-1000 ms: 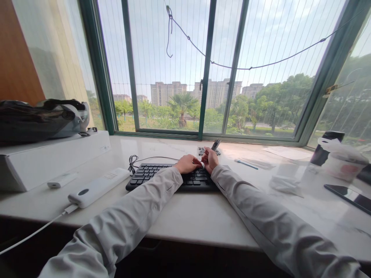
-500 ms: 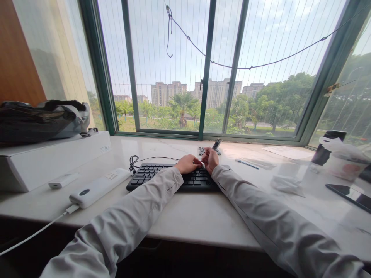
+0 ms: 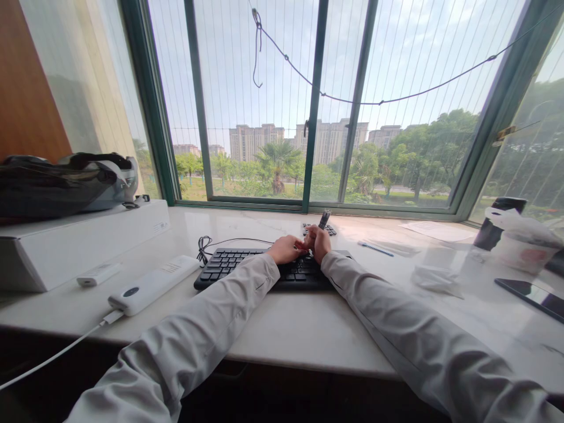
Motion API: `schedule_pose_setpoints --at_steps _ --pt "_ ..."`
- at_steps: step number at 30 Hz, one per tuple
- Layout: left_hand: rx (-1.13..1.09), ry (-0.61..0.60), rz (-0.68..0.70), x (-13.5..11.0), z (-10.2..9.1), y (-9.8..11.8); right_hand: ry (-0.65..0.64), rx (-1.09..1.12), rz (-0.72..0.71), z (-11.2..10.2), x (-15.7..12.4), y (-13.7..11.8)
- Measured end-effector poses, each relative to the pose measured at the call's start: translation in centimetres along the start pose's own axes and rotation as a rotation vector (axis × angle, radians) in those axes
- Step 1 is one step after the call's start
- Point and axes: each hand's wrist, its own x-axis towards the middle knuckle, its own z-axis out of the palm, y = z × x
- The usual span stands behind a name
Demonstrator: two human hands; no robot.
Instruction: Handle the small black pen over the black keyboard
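A black keyboard [image 3: 233, 261] lies on the pale stone-like counter, its middle and right parts partly covered by my hands and sleeves. My left hand [image 3: 286, 249] is over its upper middle, fingers bent together towards my other hand; what they pinch, if anything, is too small to see. Just to the right, my right hand [image 3: 319, 242] is closed around a slim dark tool [image 3: 325, 219], whose upper end sticks up above the fist. Its lower end is hidden between the hands. Behind them sit several small dark pieces like loose keycaps [image 3: 331, 230].
Left of the keyboard lie a white power bank [image 3: 154, 285] with a cable, a small white device [image 3: 97, 274] and a white box [image 3: 88, 241] bearing dark gear. On the right are a blue pen [image 3: 376, 249], crumpled plastic [image 3: 436, 279], a phone [image 3: 531, 298] and a bagged tub [image 3: 526, 247].
The dark tool has tipped slightly left and stands more upright. My right hand has shifted a little left, while the left hand stays almost in place.
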Motion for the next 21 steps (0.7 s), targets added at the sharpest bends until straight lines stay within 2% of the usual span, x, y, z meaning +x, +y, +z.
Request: schedule_pose_setpoints --at_steps 11,21 --pt "-0.002 0.001 0.024 0.3 0.2 -0.4 -0.038 -0.071 -0.046 0.3 -0.4 0.1" --pt "-0.072 0.051 0.002 0.1 0.0 0.0 0.057 -0.009 -0.153 0.2 0.1 -1.6"
